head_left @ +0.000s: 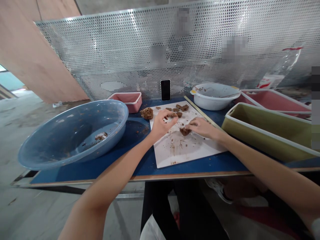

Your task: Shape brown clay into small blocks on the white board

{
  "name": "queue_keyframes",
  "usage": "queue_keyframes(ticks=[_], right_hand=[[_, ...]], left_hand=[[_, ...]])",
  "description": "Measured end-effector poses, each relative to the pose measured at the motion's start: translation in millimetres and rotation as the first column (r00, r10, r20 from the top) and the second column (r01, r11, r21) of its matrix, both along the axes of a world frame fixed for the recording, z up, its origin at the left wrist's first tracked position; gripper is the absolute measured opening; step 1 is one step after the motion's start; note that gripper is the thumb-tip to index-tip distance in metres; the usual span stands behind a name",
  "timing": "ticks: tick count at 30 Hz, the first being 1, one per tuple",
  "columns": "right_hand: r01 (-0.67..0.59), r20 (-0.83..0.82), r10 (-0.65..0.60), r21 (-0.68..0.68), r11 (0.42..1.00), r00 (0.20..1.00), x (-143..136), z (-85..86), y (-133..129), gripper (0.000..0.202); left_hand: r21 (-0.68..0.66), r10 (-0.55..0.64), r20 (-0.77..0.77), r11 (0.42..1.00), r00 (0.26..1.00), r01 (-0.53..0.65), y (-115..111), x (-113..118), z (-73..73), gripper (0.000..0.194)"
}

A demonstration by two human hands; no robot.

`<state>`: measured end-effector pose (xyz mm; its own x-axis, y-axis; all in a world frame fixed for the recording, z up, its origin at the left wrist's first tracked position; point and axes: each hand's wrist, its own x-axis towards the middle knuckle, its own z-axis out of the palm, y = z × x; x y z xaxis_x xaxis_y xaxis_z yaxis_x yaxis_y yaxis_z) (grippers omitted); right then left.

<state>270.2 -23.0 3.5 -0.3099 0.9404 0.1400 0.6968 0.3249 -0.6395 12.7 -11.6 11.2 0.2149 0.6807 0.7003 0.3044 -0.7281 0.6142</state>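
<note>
A white board (166, 151) lies on the blue table, scattered with brown crumbs. Over its upper left part is my left hand (163, 123), thumb and fingers curved apart, close to small brown pieces; whether it holds one is unclear. My right hand (198, 126) has its fingertips closed on a brown lump (185, 131) near the board's middle. Several brown pieces (183, 107) lie along the board's far side. A larger rough brown clump (147, 113) rests at the board's far left corner.
On the left stands a big blue basin (72, 160). Behind are a pink tray (133, 103), a phone (165, 90) and a white basin (212, 103). A green trough (262, 133), pink troughs (280, 100) and a plastic bottle (277, 71) are right. A perforated metal screen (112, 50) rises behind.
</note>
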Motion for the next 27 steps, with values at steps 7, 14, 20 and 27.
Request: queue_keyframes(ticks=[7, 14, 20, 27], right_hand=[[0.134, 0.115, -0.144, 0.090, 0.987, 0.983, 3, -4.4, 5, 0.049], [0.083, 0.083, -0.094, 0.126, 0.989, 0.992, 8, -9.6, 12, 0.062], [0.103, 0.051, -0.120, 0.253, 0.962, 0.991, 11, -11.2, 14, 0.061], [0.083, -0.049, -0.086, -0.063, 0.995, 0.995, 3, 1.5, 2, 0.059]], left_hand=[[-0.007, -0.012, -0.008, 1.000, 1.000, 0.012, -1, 0, 1.2, 0.011], [0.009, -0.028, -0.003, 1.000, 1.000, 0.028, -2, 1, 3.1, 0.011], [-0.006, -0.030, -0.014, 1.000, 0.999, 0.030, -1, 1, 1.5, 0.012], [-0.027, -0.045, -0.015, 0.999, 0.999, 0.045, -1, 1, 1.1, 0.010]])
